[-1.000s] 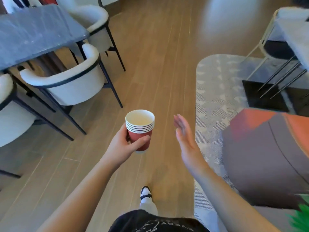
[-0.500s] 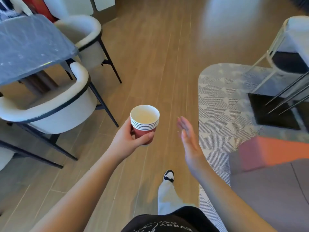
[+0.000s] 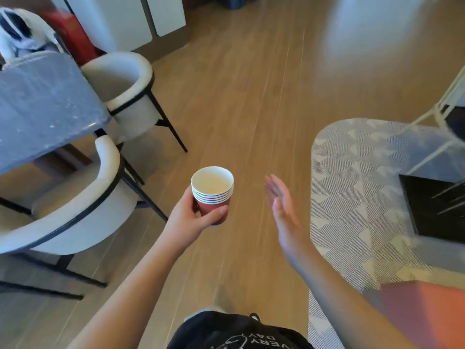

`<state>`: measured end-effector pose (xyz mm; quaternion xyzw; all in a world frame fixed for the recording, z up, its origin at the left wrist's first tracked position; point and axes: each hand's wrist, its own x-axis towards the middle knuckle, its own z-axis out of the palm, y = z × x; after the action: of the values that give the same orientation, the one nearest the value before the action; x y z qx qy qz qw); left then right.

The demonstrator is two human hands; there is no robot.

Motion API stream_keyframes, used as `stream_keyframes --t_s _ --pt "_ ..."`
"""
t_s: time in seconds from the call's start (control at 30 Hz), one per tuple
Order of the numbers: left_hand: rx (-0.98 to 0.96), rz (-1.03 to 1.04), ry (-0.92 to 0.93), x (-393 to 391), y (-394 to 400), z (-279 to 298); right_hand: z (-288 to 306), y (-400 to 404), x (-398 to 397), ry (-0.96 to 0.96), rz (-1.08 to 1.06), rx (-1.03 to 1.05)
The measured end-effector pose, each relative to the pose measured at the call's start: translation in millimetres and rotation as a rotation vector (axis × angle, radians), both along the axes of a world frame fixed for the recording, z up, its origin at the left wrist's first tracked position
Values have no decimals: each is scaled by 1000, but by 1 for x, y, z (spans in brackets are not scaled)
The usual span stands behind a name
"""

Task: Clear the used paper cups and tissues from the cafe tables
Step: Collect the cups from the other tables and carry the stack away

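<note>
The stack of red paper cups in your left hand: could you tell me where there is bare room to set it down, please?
The visible part of the grey stone tabletop is bare, bordered by two white tub chairs. The wooden floor between chairs and patterned grey rug is open. The left hand holds the stack of red paper cups; the right hand is free.

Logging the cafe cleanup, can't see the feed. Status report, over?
Left hand grips a stack of red paper cups, upright. Right hand open, holding nothing. Wooden floor ahead; white chairs and grey table off to the left.

Red nested paper cups (image 3: 212, 195), upright, white rims.
</note>
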<state>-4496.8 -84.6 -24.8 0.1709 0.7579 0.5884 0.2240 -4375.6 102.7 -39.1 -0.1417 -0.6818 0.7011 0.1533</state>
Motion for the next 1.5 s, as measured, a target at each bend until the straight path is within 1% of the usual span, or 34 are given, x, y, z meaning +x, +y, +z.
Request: stream_keyframes --t_s 0.17,0.33,0.4,0.47,0.7,0.83,1.0,1.1,1.27,1.4,1.5 --pt "-2 -8 6 -72 52 -9 -2 49 -76 -14 -1 -16" --pt "51 -24 16 -164 103 -20 -3 97 -168 -15 -6 27" --pt "61 -19 -4 -200 120 -20 -1 115 -204 -36 -7 18" --pt "66 -9 -8 -235 139 -17 2 132 -238 -33 -27 50" --pt "64 -81 -28 -339 211 -13 6 195 -335 -32 -84 45" --pt "63 -76 -40 -396 260 -22 -5 247 -387 -39 -97 25" --pt "32 -68 -54 -472 335 -33 -22 332 -462 -51 -81 4" --pt "21 -53 -49 -516 384 -29 -20 385 -507 -57 -65 -38" --pt "8 5 -11 -584 451 -14 -11 457 -588 -48 12 -40" --pt "6 29 0 -641 485 -7 1 496 -661 -22 26 -36" --pt "15 42 4 -691 506 -7 -4 523 -712 -13 51 -42"
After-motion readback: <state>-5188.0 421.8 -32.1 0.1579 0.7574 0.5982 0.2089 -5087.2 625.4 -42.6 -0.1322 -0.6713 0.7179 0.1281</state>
